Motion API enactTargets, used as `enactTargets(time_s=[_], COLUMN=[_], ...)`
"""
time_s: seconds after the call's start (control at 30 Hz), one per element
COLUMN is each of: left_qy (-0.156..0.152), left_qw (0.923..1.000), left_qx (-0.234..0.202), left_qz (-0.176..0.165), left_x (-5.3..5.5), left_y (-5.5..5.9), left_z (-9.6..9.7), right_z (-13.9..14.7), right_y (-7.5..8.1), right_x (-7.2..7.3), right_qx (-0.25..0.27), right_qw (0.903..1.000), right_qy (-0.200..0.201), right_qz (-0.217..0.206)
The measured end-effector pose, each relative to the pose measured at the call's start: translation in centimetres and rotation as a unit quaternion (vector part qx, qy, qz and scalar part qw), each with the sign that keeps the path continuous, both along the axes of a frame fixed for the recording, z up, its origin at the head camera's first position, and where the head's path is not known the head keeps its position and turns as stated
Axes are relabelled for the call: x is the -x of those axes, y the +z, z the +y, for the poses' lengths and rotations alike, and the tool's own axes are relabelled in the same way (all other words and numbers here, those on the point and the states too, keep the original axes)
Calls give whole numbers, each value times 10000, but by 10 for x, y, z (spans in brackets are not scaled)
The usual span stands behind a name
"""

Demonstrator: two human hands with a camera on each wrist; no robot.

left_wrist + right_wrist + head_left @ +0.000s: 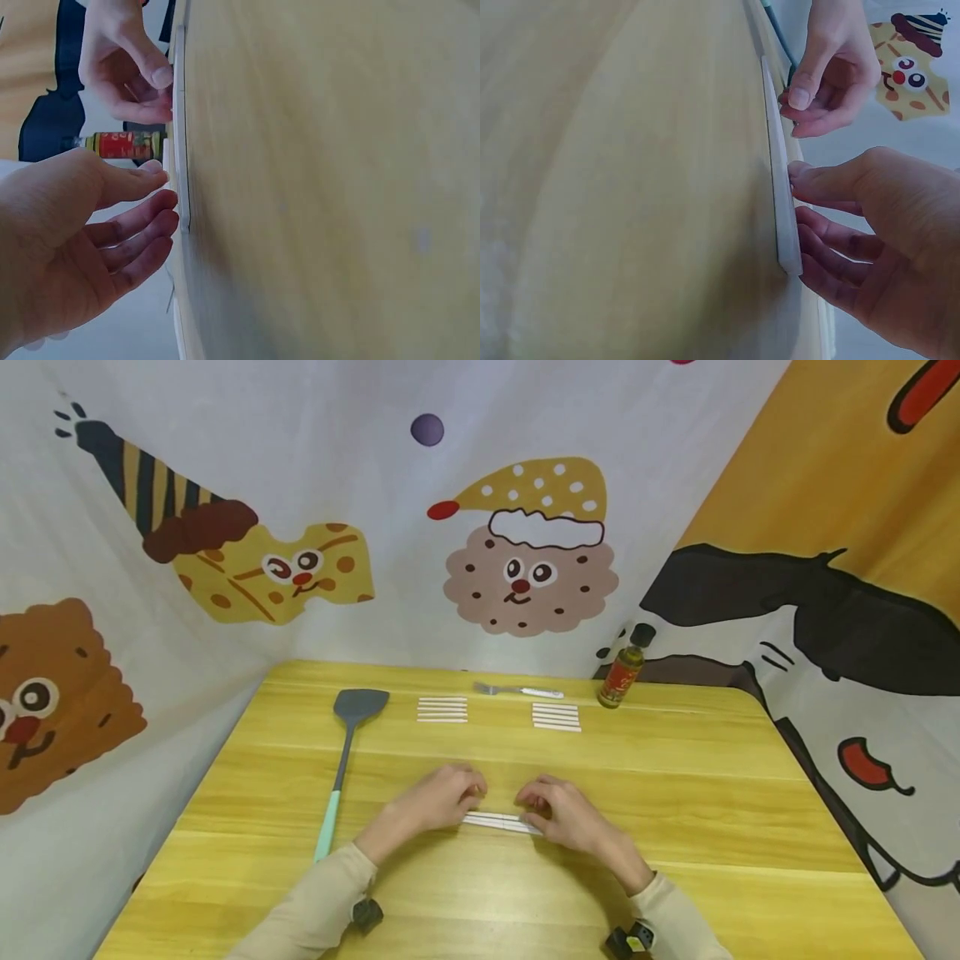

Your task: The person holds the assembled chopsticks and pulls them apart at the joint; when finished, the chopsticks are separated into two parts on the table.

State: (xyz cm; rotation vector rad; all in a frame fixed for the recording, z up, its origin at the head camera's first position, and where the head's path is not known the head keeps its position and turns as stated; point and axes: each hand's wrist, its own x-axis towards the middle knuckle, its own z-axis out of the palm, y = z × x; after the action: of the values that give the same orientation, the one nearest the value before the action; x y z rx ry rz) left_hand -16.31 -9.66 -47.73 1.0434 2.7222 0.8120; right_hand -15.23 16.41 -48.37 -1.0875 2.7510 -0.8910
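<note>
Several slim white sticks (501,821) lie side by side and end to end in a narrow row near the middle of the table. My left hand (444,797) is at the row's left end, its fingers loosely bent and thumb apart from them in the left wrist view. At the other end, my right hand (566,817) curves beside the sticks. In the right wrist view, the thumb and fingertips of that right hand (885,225) are close along the far side of a white stick (781,172); whether they touch it I cannot tell. Neither hand visibly pinches anything.
Behind the hands lie a left group of white sticks (442,720) and a right group of white sticks (556,717). A fork (525,691) is behind them, and a red-labelled bottle (621,678) stands at back right. A grey spatula (349,727) with a mint handle lies left.
</note>
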Motion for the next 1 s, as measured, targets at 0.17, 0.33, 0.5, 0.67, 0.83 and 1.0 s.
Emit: enactTargets(time_s=[0.17, 0.33, 0.5, 0.67, 0.83, 1.0], left_qy=[-68, -12, 39, 98, 107, 91], left_qw=[9999, 9996, 9997, 9996, 9989, 9971], left_qx=[12, 61, 181, 248, 415, 297], left_qz=[-87, -266, -161, -18, 163, 696], left_x=[-1, -2, -1, -3, -6, -7], left_y=[-1, 1, -1, -1, 1, 4], left_z=[3, 4, 5, 5, 5, 0], right_z=[-1, -1, 0, 0, 0, 0], right_y=[-2, -5, -8, -7, -5, -1], right_x=[2, 4, 5, 6, 8, 12], right_qx=[82, 179, 228, 42, 66, 114], right_qw=[9999, 9996, 9995, 9997, 9989, 9953], right_qy=[-73, -106, -79, -83, 50, 279], right_qz=[93, 175, 206, 213, 467, 921])
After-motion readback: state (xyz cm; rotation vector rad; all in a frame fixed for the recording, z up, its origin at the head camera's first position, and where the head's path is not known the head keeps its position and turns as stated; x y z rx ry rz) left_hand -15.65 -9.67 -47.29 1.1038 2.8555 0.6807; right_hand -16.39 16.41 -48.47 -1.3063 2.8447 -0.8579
